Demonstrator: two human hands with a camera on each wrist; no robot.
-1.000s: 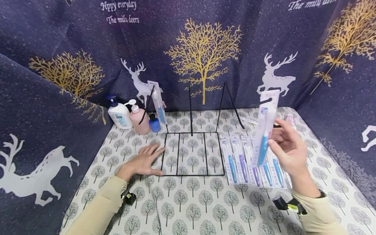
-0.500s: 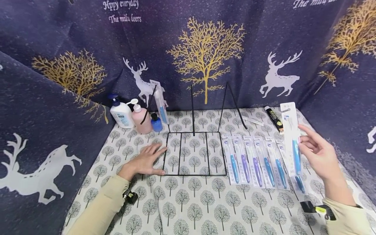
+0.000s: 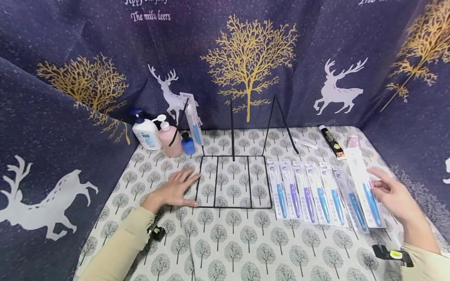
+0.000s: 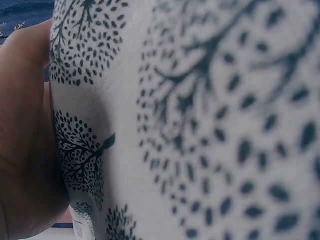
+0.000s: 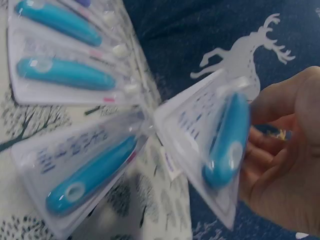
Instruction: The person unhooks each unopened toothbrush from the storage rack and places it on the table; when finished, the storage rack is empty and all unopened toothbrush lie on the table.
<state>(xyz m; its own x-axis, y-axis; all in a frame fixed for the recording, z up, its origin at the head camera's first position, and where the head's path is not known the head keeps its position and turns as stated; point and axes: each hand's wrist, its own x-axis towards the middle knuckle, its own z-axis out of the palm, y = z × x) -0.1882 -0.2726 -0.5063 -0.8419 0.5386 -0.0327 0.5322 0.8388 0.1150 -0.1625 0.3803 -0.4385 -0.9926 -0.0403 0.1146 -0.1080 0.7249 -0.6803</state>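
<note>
My right hand point(image 3: 395, 197) pinches the right edge of a packaged toothbrush point(image 3: 367, 191) with a blue handle. In the right wrist view this toothbrush pack point(image 5: 227, 142) tilts up from the cloth. Just left of it, another blue toothbrush pack point(image 3: 356, 205) lies at a slant, ending a row of several packs with blue or purple handles. My left hand point(image 3: 175, 189) rests on the cloth, fingers spread, fingertips at the left side of a black wire rack point(image 3: 216, 181). Only part of the left hand point(image 4: 27, 135) shows in the left wrist view.
Behind the left hand stand a white pump bottle point(image 3: 147, 134), a pink pump bottle point(image 3: 170, 141) and a small blue bottle point(image 3: 188, 145). One toothbrush pack point(image 3: 193, 121) stands upright at the rack's back left. A black tube point(image 3: 331, 141) and a pink-topped container point(image 3: 353, 141) are at the back right.
My right hand has carried the toothbrush pack rightward and lowered it to the right end of the row. My left hand stays put at the rack.
</note>
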